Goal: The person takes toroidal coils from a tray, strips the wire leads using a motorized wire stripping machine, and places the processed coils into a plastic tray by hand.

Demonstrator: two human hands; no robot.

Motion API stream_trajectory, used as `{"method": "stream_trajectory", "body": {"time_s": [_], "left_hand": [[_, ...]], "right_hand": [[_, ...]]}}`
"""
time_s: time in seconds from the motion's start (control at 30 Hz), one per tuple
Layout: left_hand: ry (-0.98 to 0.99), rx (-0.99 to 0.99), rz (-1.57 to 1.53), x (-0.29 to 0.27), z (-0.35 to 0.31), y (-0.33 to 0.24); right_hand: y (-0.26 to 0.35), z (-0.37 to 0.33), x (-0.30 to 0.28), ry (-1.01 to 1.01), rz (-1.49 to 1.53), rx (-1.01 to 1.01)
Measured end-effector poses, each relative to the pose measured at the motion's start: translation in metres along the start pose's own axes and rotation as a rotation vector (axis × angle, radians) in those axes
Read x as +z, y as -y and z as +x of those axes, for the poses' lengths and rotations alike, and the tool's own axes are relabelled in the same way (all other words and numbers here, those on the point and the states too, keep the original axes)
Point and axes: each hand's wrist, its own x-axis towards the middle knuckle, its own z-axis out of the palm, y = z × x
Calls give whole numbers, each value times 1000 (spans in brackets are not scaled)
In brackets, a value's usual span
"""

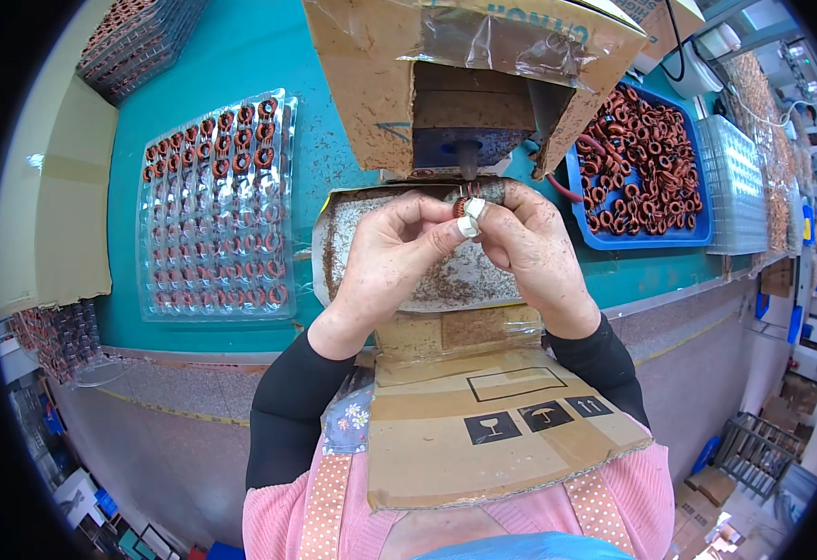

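Observation:
Between my fingertips is a small copper-wound ring coil (460,207), its thin wire ends pointing up toward a dark spindle (467,161). My left hand (385,247) pinches the coil from the left. From the right, my right hand (537,250) grips it too, and white wraps (471,219) cover the thumb tips. Both hands are over a pale, scrap-strewn board (343,224), in front of the opening of a cardboard box housing (357,103). The fingers hide part of the coil, and I cannot tell whether its wires touch the spindle.
At the right, a blue tray (646,241) holds a heap of similar coils, with clear plastic trays (737,187) stacked beside it. A clear blister tray (217,210) of coils lies at the left. Stacked filled trays (138,42) stand far left. A cardboard flap (492,401) covers my chest.

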Motion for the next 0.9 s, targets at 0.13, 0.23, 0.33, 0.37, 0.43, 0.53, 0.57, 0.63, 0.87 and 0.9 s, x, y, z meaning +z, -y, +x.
{"method": "stream_trajectory", "body": {"time_s": [0.13,0.23,0.33,0.37,0.43,0.53,0.57,0.63,0.87,0.9], "left_hand": [[-6,25,-32,3,0,0],[-29,29,-47,4,1,1],[-50,39,-66,7,4,0],[-56,58,-75,7,5,-1],[-59,59,-68,6,8,0],[-69,66,-55,5,8,3],[-74,69,-51,4,8,3],[-44,74,-57,3,6,2],[-12,97,-92,4,-2,5],[-13,96,-92,3,-2,6]], "right_hand": [[-1,3,0,-15,49,17],[-3,4,1,-34,87,-1],[-1,5,4,-43,134,-16],[0,6,5,-42,151,-22],[-1,7,5,-46,146,-36],[-2,8,5,-47,131,-51],[-3,8,5,-48,120,-51],[-4,6,6,-50,131,-51],[-5,1,6,-47,33,-45],[-4,2,6,-46,33,-43]]}}
